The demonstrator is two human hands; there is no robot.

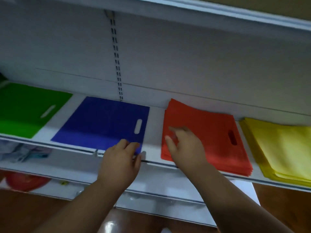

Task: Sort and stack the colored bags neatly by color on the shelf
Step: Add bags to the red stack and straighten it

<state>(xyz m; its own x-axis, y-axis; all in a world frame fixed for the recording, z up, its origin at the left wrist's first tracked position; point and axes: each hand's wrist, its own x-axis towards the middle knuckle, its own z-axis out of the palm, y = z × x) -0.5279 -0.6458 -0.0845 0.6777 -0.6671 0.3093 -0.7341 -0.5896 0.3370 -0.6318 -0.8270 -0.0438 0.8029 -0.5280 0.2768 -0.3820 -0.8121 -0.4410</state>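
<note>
- Blue bag (104, 121) lay flat on the shelf (158, 163); my left hand (120, 163) pinched its near corner, which could drag it crooked.
- My right hand (183, 148) rested loose-fingered on the red stack (210, 137); a nudge could fan it.

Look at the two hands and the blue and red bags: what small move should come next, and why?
Probably the left hand, gripping the blue bag's front corner, should turn it square to the shelf edge. The bag lies skewed, unlike the red stack under the right hand.
</note>
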